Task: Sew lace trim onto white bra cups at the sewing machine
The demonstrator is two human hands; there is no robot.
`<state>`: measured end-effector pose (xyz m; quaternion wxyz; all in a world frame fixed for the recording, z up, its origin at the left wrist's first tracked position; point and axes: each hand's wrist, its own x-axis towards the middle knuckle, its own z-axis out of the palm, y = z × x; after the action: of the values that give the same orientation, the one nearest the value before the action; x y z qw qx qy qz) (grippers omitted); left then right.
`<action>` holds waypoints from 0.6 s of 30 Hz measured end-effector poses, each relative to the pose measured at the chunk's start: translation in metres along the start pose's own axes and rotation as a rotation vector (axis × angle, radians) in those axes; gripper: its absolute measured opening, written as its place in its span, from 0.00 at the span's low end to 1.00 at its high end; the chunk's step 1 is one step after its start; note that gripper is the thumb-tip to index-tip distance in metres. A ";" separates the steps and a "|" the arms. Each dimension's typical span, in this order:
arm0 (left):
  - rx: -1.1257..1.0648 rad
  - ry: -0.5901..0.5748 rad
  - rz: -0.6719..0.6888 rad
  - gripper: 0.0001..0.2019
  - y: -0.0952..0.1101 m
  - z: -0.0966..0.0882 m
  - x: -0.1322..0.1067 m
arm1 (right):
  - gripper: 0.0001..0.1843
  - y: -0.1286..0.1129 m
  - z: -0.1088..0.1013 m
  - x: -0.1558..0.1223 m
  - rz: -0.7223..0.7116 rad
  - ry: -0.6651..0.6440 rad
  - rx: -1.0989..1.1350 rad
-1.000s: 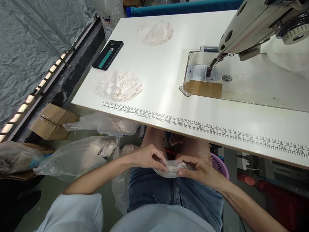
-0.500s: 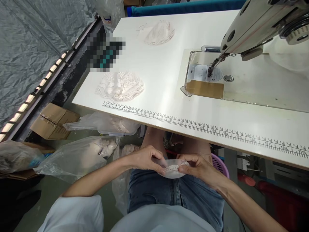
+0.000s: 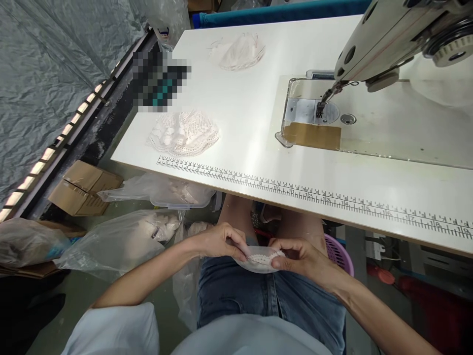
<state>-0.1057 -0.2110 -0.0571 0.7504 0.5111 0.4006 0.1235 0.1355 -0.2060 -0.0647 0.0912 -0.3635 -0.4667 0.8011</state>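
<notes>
Right now I am holding a small sheer white fabric piece [image 3: 254,266] between my two hands, just above the lap of my blue denim [image 3: 236,293], on my side of the table [image 3: 251,113]. My left hand [image 3: 221,242] is pinching its left end between thumb and forefinger, and my right hand [image 3: 305,257] is gripping the opposite end with the thumb lying on the near face; how my other fingers are sitting behind the cloth, I cannot tell. Its long axis is running from side to side, from one hand to the other and nearly level across my body, while the table's front edge is slanting nearer to me toward the right. The rounded rim is bowing toward my waist, and a white lace trim [image 3: 263,258] is running lengthwise along the piece, reaching my right thumb.

On the tabletop, a crumpled lace piece [image 3: 185,133] is lying at the left, just beyond the printed ruler [image 3: 295,192], and a paler sheer piece [image 3: 242,53] with loose threads is resting farther back. The sewing machine [image 3: 384,44] is standing toward the right, well apart from my hands. Below, a purple basket [image 3: 343,256] is showing past my right wrist, and a clear plastic bag [image 3: 105,241] is lying beyond my left forearm.
</notes>
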 end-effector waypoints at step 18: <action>0.247 0.047 -0.002 0.10 0.017 0.012 0.007 | 0.17 0.001 -0.001 -0.007 -0.144 0.001 -0.278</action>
<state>-0.0887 -0.2078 -0.0439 0.6723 0.5960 0.4310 0.0845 0.1415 -0.2098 -0.0622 0.0973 -0.3387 -0.5979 0.7200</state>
